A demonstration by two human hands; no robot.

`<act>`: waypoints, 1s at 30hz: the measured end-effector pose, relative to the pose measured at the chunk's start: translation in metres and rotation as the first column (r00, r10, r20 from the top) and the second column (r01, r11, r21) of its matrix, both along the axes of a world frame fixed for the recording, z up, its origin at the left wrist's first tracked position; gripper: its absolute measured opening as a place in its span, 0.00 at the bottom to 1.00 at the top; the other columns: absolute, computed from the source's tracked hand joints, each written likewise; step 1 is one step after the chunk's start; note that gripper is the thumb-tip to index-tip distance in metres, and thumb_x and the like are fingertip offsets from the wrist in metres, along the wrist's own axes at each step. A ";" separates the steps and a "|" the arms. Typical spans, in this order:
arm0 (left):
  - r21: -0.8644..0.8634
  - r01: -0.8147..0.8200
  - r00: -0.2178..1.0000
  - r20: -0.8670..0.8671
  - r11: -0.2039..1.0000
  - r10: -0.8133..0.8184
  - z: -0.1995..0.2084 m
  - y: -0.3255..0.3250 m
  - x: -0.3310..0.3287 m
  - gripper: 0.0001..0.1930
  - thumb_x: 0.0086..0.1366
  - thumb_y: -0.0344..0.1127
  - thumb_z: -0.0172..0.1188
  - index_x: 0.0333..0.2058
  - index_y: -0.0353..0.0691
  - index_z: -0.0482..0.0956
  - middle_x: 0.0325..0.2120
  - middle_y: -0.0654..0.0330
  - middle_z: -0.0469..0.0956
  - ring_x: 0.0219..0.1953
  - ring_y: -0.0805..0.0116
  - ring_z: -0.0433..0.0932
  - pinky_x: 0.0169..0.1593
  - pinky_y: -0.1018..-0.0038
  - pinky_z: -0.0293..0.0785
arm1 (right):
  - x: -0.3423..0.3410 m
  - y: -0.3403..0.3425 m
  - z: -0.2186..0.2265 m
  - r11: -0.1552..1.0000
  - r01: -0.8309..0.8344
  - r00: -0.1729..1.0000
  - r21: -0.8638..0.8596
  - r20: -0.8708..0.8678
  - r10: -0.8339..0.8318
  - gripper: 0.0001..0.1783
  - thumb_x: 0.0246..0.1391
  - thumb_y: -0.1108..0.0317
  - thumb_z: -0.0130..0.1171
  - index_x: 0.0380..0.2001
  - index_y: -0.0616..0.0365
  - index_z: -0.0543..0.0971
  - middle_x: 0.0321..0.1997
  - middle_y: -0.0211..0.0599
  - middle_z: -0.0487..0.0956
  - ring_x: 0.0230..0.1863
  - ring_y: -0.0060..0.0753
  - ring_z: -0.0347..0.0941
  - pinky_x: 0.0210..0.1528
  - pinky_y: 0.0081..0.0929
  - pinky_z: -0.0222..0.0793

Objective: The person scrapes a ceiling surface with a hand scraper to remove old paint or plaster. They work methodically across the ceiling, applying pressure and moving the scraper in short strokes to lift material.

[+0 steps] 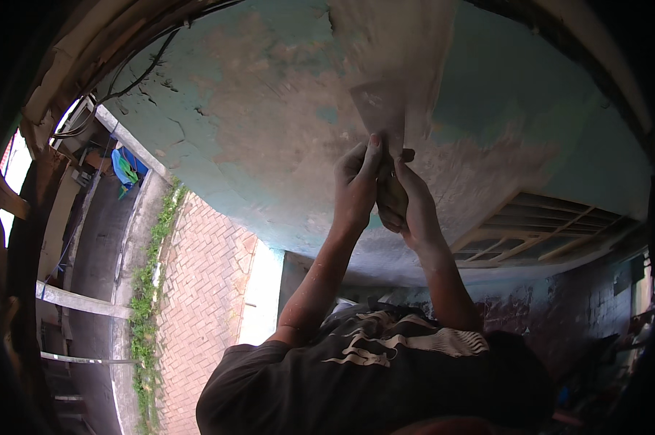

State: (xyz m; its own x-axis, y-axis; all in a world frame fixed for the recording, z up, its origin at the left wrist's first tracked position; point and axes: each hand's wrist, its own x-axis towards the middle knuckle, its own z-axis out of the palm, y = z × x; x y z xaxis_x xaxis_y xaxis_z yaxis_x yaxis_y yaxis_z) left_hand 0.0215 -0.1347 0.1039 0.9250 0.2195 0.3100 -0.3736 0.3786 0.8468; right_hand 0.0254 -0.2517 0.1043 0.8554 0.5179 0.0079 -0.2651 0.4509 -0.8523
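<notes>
A scraper with a wide flat blade (382, 106) lies against the wall in the upper middle. My right hand (409, 199) is wrapped round its handle, which the fingers mostly hide. My left hand (358, 170) closes on it from the left, thumb laid along the base of the blade. Both forearms reach up and look dusty. Around the blade the wall (269, 109) has lost much of its pale green paint, leaving brownish-grey bare patches. Above the blade runs a smoother grey-brown strip (393, 36).
At the right a slatted wooden window or vent (545, 226) sits in the wall. Cables (143, 76) hang at the upper left. Below left lie brick paving (208, 268), a strip of green plants (152, 290) and a road (96, 239). Dark clutter fills the lower right.
</notes>
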 end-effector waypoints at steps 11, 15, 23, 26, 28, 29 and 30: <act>0.004 -0.161 0.985 -0.058 0.987 0.161 0.043 0.001 0.025 0.24 0.74 0.46 0.55 0.28 0.26 0.80 0.22 0.53 0.81 0.24 0.73 0.79 0.30 0.77 0.73 | 0.013 0.031 0.030 0.967 0.242 0.965 -0.083 -0.085 -0.249 0.21 0.73 0.46 0.39 0.36 0.49 0.72 0.12 0.17 0.63 0.05 0.12 0.52 0.05 0.15 0.44; 0.015 -0.144 0.984 -0.099 0.989 0.145 0.050 -0.003 0.017 0.25 0.73 0.45 0.56 0.29 0.24 0.80 0.20 0.54 0.81 0.24 0.70 0.81 0.31 0.77 0.76 | 0.006 0.020 0.030 0.977 0.177 0.974 -0.117 -0.119 -0.191 0.20 0.73 0.47 0.40 0.35 0.49 0.72 0.11 0.17 0.62 0.05 0.12 0.51 0.06 0.16 0.42; -0.042 -0.084 0.994 -0.074 0.996 0.080 0.077 0.003 0.017 0.26 0.74 0.48 0.54 0.33 0.23 0.81 0.21 0.50 0.82 0.26 0.67 0.83 0.31 0.76 0.76 | 0.020 0.023 0.060 0.995 0.099 0.994 -0.012 -0.039 -0.100 0.24 0.73 0.46 0.38 0.29 0.49 0.71 0.11 0.17 0.61 0.05 0.12 0.49 0.06 0.16 0.43; -0.055 -0.087 0.988 -0.133 0.995 0.079 0.066 0.000 0.009 0.26 0.74 0.48 0.53 0.32 0.25 0.81 0.22 0.50 0.82 0.26 0.68 0.82 0.34 0.77 0.76 | -0.003 0.017 0.048 0.991 0.118 0.982 -0.064 -0.143 -0.126 0.23 0.73 0.47 0.39 0.28 0.49 0.71 0.11 0.17 0.61 0.05 0.13 0.49 0.06 0.16 0.42; -0.160 -0.087 0.971 -0.234 0.983 0.048 0.056 -0.004 0.001 0.26 0.74 0.48 0.53 0.31 0.25 0.81 0.22 0.51 0.82 0.25 0.69 0.82 0.33 0.77 0.76 | -0.008 0.023 0.050 0.981 0.161 0.972 -0.108 -0.156 -0.177 0.24 0.72 0.46 0.40 0.28 0.49 0.71 0.11 0.16 0.61 0.05 0.13 0.50 0.06 0.16 0.43; -0.174 -0.082 0.976 -0.213 0.981 0.044 0.058 -0.001 0.004 0.25 0.74 0.47 0.54 0.30 0.26 0.81 0.22 0.51 0.82 0.25 0.70 0.81 0.33 0.78 0.75 | -0.005 0.026 0.052 0.982 0.155 0.978 -0.112 -0.125 -0.168 0.24 0.72 0.45 0.40 0.29 0.49 0.71 0.11 0.16 0.61 0.05 0.12 0.50 0.06 0.16 0.43; -0.141 -0.095 0.985 -0.158 0.985 0.073 0.065 0.005 0.009 0.25 0.74 0.47 0.54 0.30 0.26 0.81 0.21 0.51 0.82 0.25 0.71 0.81 0.32 0.78 0.75 | 0.000 0.029 0.055 0.982 0.149 0.983 -0.116 -0.093 -0.160 0.24 0.72 0.45 0.40 0.29 0.49 0.71 0.11 0.16 0.62 0.05 0.12 0.50 0.06 0.16 0.43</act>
